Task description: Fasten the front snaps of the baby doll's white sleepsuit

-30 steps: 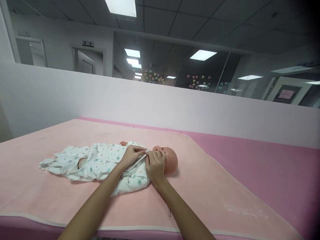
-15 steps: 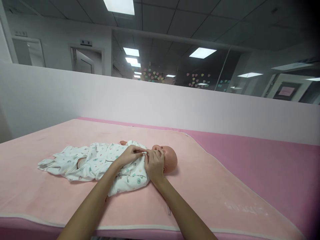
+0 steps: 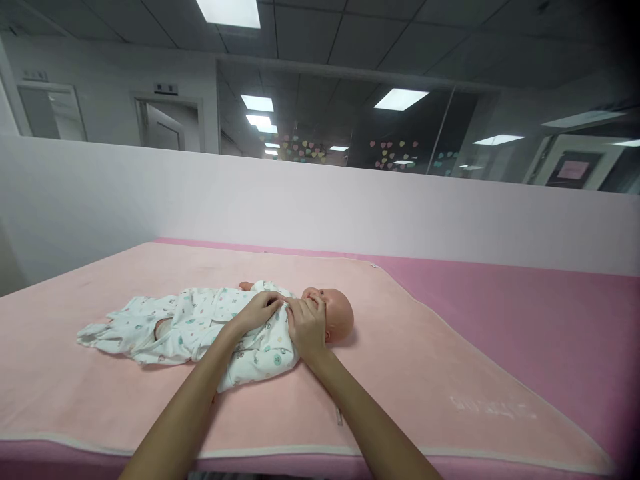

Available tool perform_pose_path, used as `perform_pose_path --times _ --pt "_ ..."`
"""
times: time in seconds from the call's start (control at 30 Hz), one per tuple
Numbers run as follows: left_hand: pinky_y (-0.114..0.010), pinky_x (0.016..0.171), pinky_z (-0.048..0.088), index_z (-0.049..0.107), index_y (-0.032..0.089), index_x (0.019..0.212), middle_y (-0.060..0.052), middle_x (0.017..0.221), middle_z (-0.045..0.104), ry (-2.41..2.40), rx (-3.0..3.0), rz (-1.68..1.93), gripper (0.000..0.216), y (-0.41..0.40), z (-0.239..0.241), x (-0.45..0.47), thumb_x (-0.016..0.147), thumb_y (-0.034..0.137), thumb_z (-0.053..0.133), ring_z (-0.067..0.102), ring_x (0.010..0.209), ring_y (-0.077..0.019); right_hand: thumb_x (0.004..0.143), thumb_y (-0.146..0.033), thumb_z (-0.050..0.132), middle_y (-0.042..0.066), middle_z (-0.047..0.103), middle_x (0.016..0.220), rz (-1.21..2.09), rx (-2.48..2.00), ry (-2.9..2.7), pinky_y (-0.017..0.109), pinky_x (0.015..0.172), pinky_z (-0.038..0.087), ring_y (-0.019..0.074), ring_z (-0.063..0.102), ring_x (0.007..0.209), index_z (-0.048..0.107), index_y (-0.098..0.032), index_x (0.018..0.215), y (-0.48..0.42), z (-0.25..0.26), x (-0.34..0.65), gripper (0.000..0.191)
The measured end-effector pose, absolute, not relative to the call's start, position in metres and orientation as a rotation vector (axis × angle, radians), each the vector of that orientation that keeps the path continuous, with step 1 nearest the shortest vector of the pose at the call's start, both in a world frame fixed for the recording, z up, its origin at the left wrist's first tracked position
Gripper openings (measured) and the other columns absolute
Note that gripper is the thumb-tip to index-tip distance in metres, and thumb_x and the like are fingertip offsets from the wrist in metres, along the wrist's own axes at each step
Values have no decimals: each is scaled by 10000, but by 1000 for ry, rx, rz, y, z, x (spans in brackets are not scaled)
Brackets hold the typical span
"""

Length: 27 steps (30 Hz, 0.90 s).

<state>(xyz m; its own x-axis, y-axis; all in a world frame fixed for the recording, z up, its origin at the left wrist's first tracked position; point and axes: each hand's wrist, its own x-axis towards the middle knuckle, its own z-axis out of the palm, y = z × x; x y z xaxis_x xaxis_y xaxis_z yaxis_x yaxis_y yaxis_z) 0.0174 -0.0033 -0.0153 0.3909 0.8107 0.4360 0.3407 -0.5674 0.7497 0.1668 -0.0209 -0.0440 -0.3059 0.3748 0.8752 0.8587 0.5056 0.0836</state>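
Note:
A baby doll [image 3: 337,313] lies on its back on a pale pink blanket [image 3: 425,373], head to the right. It wears a white romper [image 3: 200,323] printed with small coloured shapes. My left hand [image 3: 257,311] rests on the doll's chest and pinches the romper's fabric near the collar. My right hand [image 3: 306,327] is just beside it at the neck, fingers closed on the collar edge. The two hands almost touch. The collar fastening itself is hidden under my fingers.
The blanket lies over a darker pink mattress [image 3: 550,320] that runs off to the right. A low white partition wall [image 3: 350,207] stands behind it, with glass office panels and a door [image 3: 160,127] beyond. The mattress front edge [image 3: 300,460] is close to me.
Both hands stay at the doll's collar and have drawn slightly closer together over the chest. The view has tilted down a little.

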Motion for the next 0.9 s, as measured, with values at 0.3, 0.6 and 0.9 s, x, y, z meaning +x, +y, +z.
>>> perform_pose_path --times 0.3,0.6,0.9 --pt "-265 702 432 636 129 981 -61 835 654 916 2051 1075 324 -9 -10 18 733 322 558 560 783 -173 824 -122 413 4 583 682 -735 -1012 -1882 366 930 262 141 493 727 580 -186 895 -18 -44 170 192" --pt "-250 610 399 666 162 938 -28 725 643 1013 2161 1107 287 -7 -13 18 775 305 477 513 651 -143 816 -113 420 -1 582 663 -763 -1004 -1899 365 929 258 143 492 721 593 -197 911 -17 -45 169 214" --pt "-269 693 411 659 153 891 -51 838 610 1043 2096 1106 265 -6 -12 16 756 321 504 521 758 -160 798 -71 417 -6 597 675 -742 -978 -1910 367 925 255 146 496 730 591 -216 979 -17 -47 170 290"
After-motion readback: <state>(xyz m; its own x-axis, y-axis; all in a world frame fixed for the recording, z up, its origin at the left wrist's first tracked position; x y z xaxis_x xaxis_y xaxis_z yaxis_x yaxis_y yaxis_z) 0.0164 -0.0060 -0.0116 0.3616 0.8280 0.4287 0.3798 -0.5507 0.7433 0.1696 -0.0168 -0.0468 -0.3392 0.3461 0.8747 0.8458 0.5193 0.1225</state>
